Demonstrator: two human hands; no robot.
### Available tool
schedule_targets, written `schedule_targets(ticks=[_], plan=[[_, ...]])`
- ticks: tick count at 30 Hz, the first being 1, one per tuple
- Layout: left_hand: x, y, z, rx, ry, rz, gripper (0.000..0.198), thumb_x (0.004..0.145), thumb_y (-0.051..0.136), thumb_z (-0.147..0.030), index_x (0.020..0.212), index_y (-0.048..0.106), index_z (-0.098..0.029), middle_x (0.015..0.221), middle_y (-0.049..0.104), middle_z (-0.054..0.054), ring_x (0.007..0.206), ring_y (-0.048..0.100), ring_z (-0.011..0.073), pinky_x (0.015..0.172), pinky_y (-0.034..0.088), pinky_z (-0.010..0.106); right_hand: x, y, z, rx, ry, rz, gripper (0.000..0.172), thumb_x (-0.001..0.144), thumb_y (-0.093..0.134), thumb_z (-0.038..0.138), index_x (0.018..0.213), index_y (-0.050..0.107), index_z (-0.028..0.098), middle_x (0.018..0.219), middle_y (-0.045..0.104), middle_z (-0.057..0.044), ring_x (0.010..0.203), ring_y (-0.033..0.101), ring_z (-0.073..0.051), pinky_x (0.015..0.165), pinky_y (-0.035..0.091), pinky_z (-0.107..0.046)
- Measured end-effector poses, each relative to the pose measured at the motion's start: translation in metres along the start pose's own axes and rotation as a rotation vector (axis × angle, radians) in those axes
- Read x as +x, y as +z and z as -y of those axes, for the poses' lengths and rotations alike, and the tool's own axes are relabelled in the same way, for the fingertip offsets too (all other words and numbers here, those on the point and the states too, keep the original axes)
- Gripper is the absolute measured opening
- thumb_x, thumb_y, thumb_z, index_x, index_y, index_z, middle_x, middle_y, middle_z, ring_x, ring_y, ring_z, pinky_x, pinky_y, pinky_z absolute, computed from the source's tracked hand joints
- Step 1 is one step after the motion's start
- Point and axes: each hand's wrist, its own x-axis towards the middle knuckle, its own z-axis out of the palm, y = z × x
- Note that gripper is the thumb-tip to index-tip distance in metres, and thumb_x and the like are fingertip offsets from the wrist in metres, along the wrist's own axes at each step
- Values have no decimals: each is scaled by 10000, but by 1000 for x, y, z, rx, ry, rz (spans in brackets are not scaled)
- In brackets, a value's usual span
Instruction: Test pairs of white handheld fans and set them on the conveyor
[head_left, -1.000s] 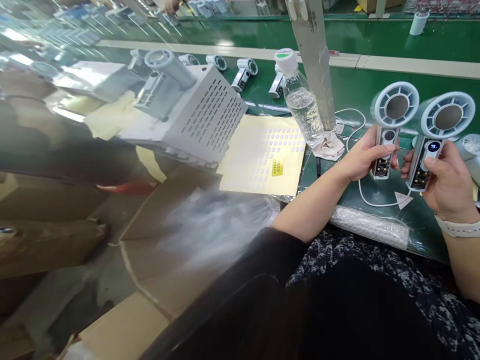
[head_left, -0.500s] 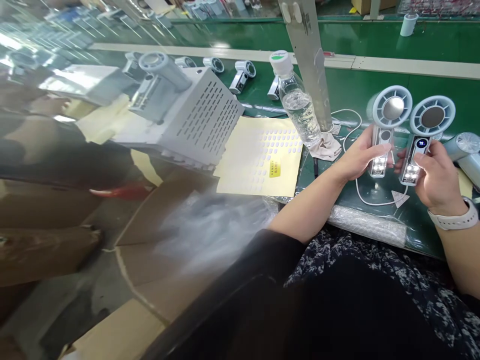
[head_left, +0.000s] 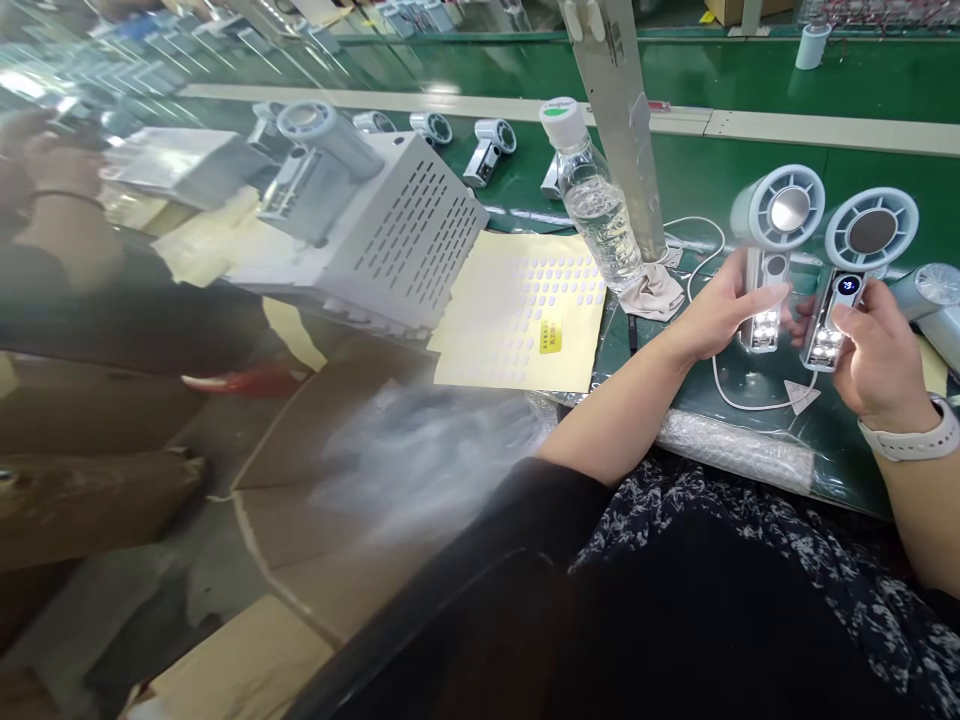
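My left hand (head_left: 726, 308) is closed around the handle of a light blue handheld fan (head_left: 786, 210), its thumb lying on the front panel. A second handheld fan (head_left: 871, 232), with a dark disc at its centre, is in my right hand (head_left: 885, 350). The thumb of that hand presses near the lit number display, and white lights glow low on both handles. Both fans are upright, side by side and apart. A white cable (head_left: 739, 402) with a triangular tag (head_left: 802, 396) loops on the bench below them.
Left of my arm lies a yellow sticker sheet (head_left: 517, 320). A water bottle (head_left: 596, 205) stands by a metal post (head_left: 619, 120) and a cloth (head_left: 651, 292). A slotted white box (head_left: 405, 230) carries another fan. Fans lie on the green belt. A co-worker's hand (head_left: 60, 165) is at far left.
Both fans have shifted very slightly, still held in the same grips. At far left, the co-worker's hand and forearm have come up into view.
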Motion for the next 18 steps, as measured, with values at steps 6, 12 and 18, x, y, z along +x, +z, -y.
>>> schedule_targets(ticks=[6,12,18], plan=[[0,1,4,-84,-23,-54,821,815,1022,-696,1394,614,-281,1076,767,23,1015,818,255,1023,662,470,0,1,1,37,57,11,323,819,857,400,1091,695,336,954,815,-51,1079,841,-392,927,757,-698],[5,3,0,-174,-87,-181,453,1087,764,-585,1373,603,-272,1045,760,1,838,779,168,894,675,366,1,-2,-3,4,38,15,334,845,923,466,1088,738,330,966,817,-51,1072,860,-391,863,787,-664],[3,7,-12,-208,-85,-231,330,1078,568,-370,1379,552,-238,1167,833,61,937,859,219,866,707,373,0,-5,2,12,12,22,252,868,872,422,1049,759,288,954,820,-49,771,813,-291,656,759,-513]])
